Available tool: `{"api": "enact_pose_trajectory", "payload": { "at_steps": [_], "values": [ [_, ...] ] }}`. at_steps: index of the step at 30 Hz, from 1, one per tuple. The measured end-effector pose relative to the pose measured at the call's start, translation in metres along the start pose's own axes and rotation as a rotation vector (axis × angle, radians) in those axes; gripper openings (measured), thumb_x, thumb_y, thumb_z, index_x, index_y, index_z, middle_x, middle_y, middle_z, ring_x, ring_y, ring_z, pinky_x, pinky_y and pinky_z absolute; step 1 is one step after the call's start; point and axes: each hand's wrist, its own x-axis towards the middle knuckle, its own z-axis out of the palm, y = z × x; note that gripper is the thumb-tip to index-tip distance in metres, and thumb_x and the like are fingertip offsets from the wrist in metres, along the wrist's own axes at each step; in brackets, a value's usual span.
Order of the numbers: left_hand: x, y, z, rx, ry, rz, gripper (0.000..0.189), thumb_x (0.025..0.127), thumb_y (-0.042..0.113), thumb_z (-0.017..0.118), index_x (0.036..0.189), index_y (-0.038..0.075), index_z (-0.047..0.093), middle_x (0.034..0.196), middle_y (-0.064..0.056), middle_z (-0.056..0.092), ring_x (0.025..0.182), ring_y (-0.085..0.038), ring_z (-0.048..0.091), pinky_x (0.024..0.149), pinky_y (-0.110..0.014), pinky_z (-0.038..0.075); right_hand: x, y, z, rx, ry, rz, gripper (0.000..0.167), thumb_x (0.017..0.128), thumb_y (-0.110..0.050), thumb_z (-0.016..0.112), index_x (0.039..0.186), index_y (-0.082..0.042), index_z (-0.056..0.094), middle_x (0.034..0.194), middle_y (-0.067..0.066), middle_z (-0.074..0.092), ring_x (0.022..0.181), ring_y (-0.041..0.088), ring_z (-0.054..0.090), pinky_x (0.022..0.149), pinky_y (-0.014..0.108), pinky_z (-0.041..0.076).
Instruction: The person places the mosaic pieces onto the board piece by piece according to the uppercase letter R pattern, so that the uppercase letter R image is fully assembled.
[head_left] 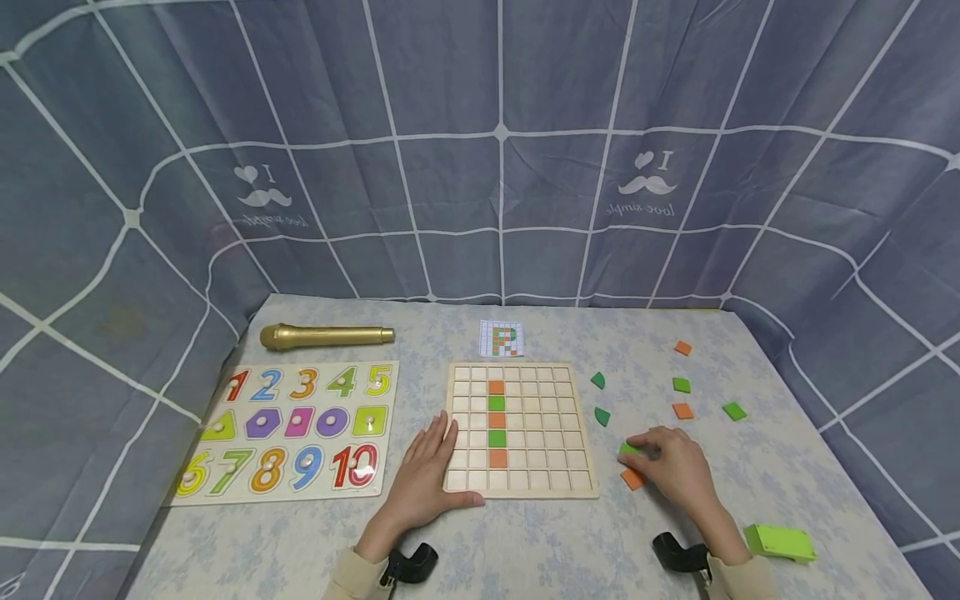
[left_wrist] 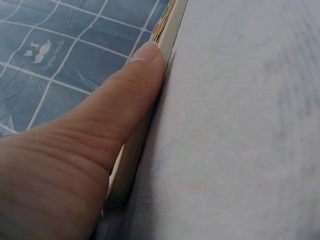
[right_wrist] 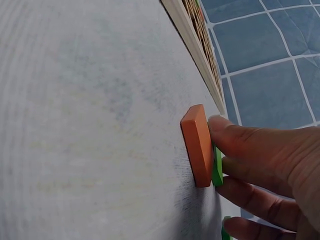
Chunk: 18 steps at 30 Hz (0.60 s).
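A wooden grid board (head_left: pixel 547 454) lies in front of me, with a column of alternating orange tiles (head_left: pixel 497 387) and green tiles (head_left: pixel 497 403) set in its squares. My left hand (head_left: pixel 423 483) rests at the near left corner, fingers straight along the left side, thumb against the front edge. To the right of the board, my right hand (head_left: pixel 678 471) pinches a green square tile (right_wrist: pixel 217 167) between thumb and fingertips. Right beside that tile lies an orange square tile (right_wrist: pixel 197 147) on the tablecloth. The fingers partly cover the green one.
A number puzzle board (head_left: pixel 281 450) lies left, below a gold microphone (head_left: pixel 327 336). Behind the grid board is a pattern card (head_left: pixel 502 339). Dark green quarter-round pieces (head_left: pixel 602 416) and several loose square tiles (head_left: pixel 734 411) lie right. A lime green block (head_left: pixel 780 542) sits near the right wrist.
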Motion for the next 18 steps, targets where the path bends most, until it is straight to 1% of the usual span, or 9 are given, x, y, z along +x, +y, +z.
{"api": "enact_pose_trajectory", "payload": {
  "at_steps": [4,9,12,14,18],
  "values": [
    [0.000,0.000,0.000,-0.002,0.001,0.000,0.113,0.069,0.062,0.073,0.148,-0.004,0.025,0.155,-0.020,0.013,0.142,-0.031,0.010,0.113,-0.044,0.009,0.002,-0.001,0.000,-0.009,-0.018,0.023,0.020,0.071,-0.021,0.084,0.084,-0.008,0.076,0.089,0.008,0.068,0.081,0.029,0.059,0.067,0.046,0.048],
    [0.000,0.000,0.000,-0.002,0.003,-0.005,0.113,0.069,0.061,0.073,0.147,-0.004,0.025,0.155,-0.020,0.014,0.142,-0.031,0.010,0.113,-0.043,0.009,0.004,-0.005,0.001,-0.001,-0.056,0.040,0.020,0.071,-0.021,0.084,0.084,-0.011,0.072,0.078,0.000,0.064,0.068,0.017,0.052,0.057,0.035,0.043],
    [0.000,0.000,0.001,0.001,-0.001,-0.005,0.113,0.069,0.062,0.072,0.148,-0.004,0.025,0.155,-0.020,0.013,0.142,-0.031,0.010,0.113,-0.044,0.009,0.004,-0.008,0.001,0.010,-0.071,0.049,0.019,0.072,-0.020,0.083,0.083,-0.014,0.068,0.072,-0.004,0.059,0.062,0.013,0.049,0.052,0.031,0.040],
    [0.000,0.000,0.001,0.000,0.001,-0.003,0.114,0.069,0.063,0.072,0.148,-0.004,0.025,0.155,-0.020,0.013,0.142,-0.031,0.010,0.113,-0.044,0.010,0.003,-0.010,0.001,0.012,-0.071,0.046,0.019,0.073,-0.018,0.083,0.081,-0.016,0.066,0.067,-0.006,0.056,0.058,0.011,0.048,0.049,0.030,0.039],
    [0.000,0.000,0.002,-0.003,0.015,0.009,0.114,0.068,0.063,0.072,0.147,-0.006,0.025,0.154,-0.022,0.014,0.141,-0.033,0.012,0.112,-0.046,0.012,0.001,-0.017,0.005,0.025,-0.042,0.014,0.019,0.073,-0.016,0.082,0.079,-0.018,0.064,0.059,-0.008,0.053,0.048,0.009,0.045,0.043,0.028,0.036]
  ]
}}
